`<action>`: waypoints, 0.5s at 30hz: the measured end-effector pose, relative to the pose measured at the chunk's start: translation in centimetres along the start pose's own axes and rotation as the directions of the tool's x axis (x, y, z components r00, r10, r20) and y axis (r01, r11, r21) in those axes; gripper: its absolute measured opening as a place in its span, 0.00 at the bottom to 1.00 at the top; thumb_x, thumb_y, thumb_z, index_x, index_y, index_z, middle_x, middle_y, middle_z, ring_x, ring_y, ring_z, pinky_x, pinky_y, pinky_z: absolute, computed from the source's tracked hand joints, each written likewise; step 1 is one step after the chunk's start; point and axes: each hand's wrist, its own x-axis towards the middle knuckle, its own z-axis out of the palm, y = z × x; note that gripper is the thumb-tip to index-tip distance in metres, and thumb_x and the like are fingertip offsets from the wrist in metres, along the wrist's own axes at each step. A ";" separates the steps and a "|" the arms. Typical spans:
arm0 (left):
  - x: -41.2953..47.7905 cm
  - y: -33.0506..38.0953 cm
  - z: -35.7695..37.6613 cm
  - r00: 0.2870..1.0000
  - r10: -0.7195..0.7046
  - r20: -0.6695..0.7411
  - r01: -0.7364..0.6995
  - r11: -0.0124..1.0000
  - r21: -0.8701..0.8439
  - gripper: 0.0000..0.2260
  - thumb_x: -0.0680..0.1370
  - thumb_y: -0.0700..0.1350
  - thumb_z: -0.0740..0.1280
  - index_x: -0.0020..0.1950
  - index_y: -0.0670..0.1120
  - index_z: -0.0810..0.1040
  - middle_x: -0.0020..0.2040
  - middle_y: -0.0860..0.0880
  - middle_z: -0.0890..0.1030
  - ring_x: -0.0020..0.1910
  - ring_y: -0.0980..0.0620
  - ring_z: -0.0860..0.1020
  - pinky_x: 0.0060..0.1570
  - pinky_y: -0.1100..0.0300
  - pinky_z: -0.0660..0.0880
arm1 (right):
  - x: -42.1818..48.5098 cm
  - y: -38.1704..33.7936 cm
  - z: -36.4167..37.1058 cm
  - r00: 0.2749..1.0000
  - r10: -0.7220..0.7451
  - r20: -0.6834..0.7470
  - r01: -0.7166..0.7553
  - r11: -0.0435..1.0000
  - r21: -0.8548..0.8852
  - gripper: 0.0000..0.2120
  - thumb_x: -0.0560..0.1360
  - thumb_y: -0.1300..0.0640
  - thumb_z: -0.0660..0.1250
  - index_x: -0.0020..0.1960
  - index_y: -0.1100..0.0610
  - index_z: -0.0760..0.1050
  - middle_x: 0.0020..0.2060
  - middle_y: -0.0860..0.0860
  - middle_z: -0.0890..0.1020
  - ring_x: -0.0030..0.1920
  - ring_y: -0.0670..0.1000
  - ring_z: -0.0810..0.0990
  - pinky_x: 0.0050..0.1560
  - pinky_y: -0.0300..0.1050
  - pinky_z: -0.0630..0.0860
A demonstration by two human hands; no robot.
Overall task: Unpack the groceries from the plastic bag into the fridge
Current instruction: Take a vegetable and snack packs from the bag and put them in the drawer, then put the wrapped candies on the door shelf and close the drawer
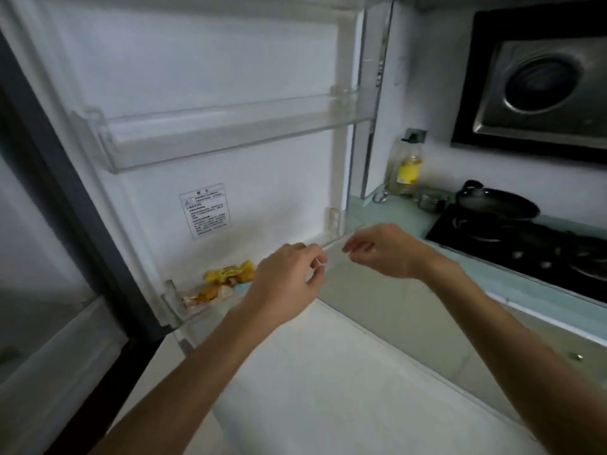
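Observation:
The fridge door stands open with its white inner side facing me. Yellow snack packets lie in the clear lower door bin, at its left end. My left hand hovers over the middle of that bin with loosely curled fingers, holding nothing. My right hand is just to its right, over the bin's right end, fingers apart and empty. The plastic bag is out of view.
An empty clear upper door shelf sits above. Part of the fridge interior shows at the left. Right of the door, a counter carries an oil bottle, a black pan and a hob, under a range hood.

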 end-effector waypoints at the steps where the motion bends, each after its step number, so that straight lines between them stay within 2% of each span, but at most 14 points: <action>1: -0.2 1.0 0.6 0.999 0.016 0.036 -0.016 1.000 -0.021 0.09 0.77 0.48 0.65 0.55 0.53 0.81 0.50 0.54 0.83 0.50 0.51 0.80 0.48 0.54 0.77 | -1.8 0.6 -0.3 0.999 0.036 0.006 -0.036 0.999 -0.017 0.09 0.74 0.57 0.68 0.52 0.51 0.83 0.46 0.48 0.85 0.48 0.46 0.83 0.51 0.37 0.73; 7: -0.4 7.0 4.0 0.949 0.168 0.268 -0.153 0.985 -0.077 0.09 0.76 0.49 0.66 0.55 0.52 0.80 0.48 0.55 0.84 0.51 0.52 0.81 0.49 0.57 0.76 | -11.8 4.4 -3.1 0.957 0.289 0.028 -0.286 0.955 -0.084 0.10 0.75 0.55 0.69 0.54 0.52 0.82 0.51 0.48 0.85 0.50 0.45 0.82 0.57 0.42 0.76; 11: 0.7 11.7 6.4 0.898 0.268 0.348 -0.240 0.963 -0.124 0.09 0.76 0.50 0.66 0.55 0.52 0.80 0.46 0.54 0.85 0.50 0.51 0.81 0.50 0.57 0.77 | -17.7 7.3 -5.0 0.907 0.421 -0.019 -0.420 0.900 -0.113 0.11 0.76 0.54 0.68 0.57 0.53 0.81 0.53 0.48 0.84 0.53 0.46 0.81 0.59 0.43 0.75; 15: 1.9 17.2 9.3 0.847 0.344 0.405 -0.315 0.939 -0.139 0.09 0.76 0.51 0.66 0.55 0.54 0.80 0.46 0.55 0.84 0.51 0.52 0.81 0.52 0.57 0.76 | -23.2 10.8 -6.9 0.851 0.522 -0.067 -0.526 0.843 -0.116 0.11 0.76 0.54 0.68 0.57 0.53 0.81 0.52 0.48 0.84 0.50 0.45 0.79 0.57 0.40 0.73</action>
